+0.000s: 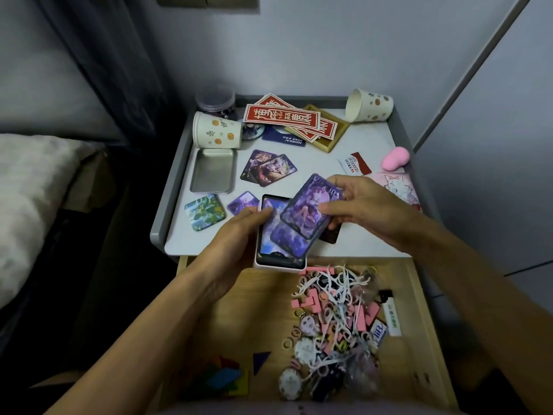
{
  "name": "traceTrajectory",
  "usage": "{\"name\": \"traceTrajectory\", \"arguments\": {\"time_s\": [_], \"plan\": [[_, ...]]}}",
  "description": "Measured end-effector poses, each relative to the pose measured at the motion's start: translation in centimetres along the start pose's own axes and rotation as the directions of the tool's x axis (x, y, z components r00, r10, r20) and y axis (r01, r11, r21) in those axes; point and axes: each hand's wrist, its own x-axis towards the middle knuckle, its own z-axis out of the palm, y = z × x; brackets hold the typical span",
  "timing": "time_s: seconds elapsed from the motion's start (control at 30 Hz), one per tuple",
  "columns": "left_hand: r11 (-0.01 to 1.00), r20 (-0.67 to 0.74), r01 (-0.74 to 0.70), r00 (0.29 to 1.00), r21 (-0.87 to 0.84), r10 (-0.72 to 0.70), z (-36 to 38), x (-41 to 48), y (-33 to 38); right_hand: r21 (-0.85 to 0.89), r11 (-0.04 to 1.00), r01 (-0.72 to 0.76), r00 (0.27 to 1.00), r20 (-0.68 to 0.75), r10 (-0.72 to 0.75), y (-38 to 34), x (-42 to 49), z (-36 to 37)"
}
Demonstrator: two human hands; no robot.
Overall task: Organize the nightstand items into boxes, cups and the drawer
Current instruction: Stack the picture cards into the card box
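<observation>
Bench (326,157) near edge: left grip (236,235) is holding card box (281,265), long axis far; right grip (359,205) is pinching purple card (311,205), tilting far-right.

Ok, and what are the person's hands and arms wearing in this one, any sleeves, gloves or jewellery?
Nothing visible. The left hand and right hand are bare: no gloves, rings or bracelets show. The left forearm and right forearm are uncovered to the frame's edge: no sleeve, watch or strap.
</observation>
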Motion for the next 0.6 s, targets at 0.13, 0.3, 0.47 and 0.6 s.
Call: {"name": "traceTrajectory", "arguments": {"time_s": [0.13,0.3,0.47,0.6], "plan": [[0.999,0.025,0.032,0.999,0.037,-0.033,0.37,0.03,-0.3,-0.123,0.992,-0.008,0.994,0.103,0.021,-0.07,0.03,0.25],[0.998,0.065,0.035,0.997,0.042,-0.038,0.64,-0.22,-0.45,-0.117,0.993,0.031,0.997,0.073,-0.023,-0.14,-0.02,0.38],[0.997,0.095,0.048,0.994,0.055,-0.053,0.55,-0.17,-0.49,-0.131,0.989,0.068,0.998,0.024,-0.065,-0.09,0.0,0.61],[0.998,0.176,0.048,0.983,0.043,-0.055,0.33,-0.05,-0.66,-0.141,0.985,0.103,0.994,-0.032,-0.108,0.13,0.16,0.81]]}}
